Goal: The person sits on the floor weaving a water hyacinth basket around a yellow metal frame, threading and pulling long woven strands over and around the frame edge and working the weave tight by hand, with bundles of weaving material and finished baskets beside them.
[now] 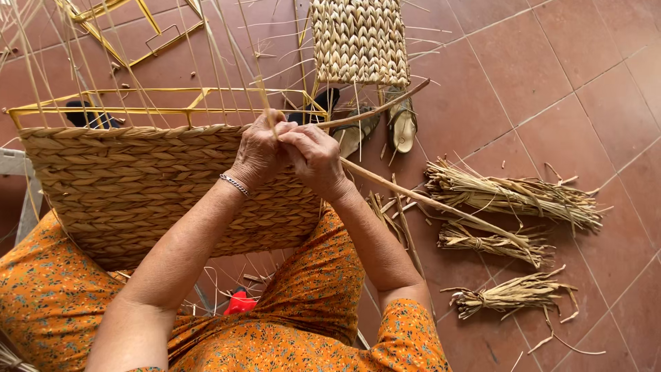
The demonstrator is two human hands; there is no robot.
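A half-woven straw basket (131, 186) on a yellow wire frame (158, 96) lies across my lap, its thin upright stakes pointing away from me. My left hand (256, 153) and my right hand (313, 158) meet at the basket's top edge. Both pinch a long flat straw strand (413, 196). One end of the strand runs down to the right over the floor; the other bends up to the right near the sandals. A metal bracelet (235, 184) sits on my left wrist.
A finished woven basket (359, 41) stands ahead on the red tiled floor (551, 83). Two sandals (385, 124) lie by it. Three tied bundles of straw (509, 196) rest at my right. Another yellow wire frame (131, 27) lies at the far left. Something red (241, 302) shows under my knees.
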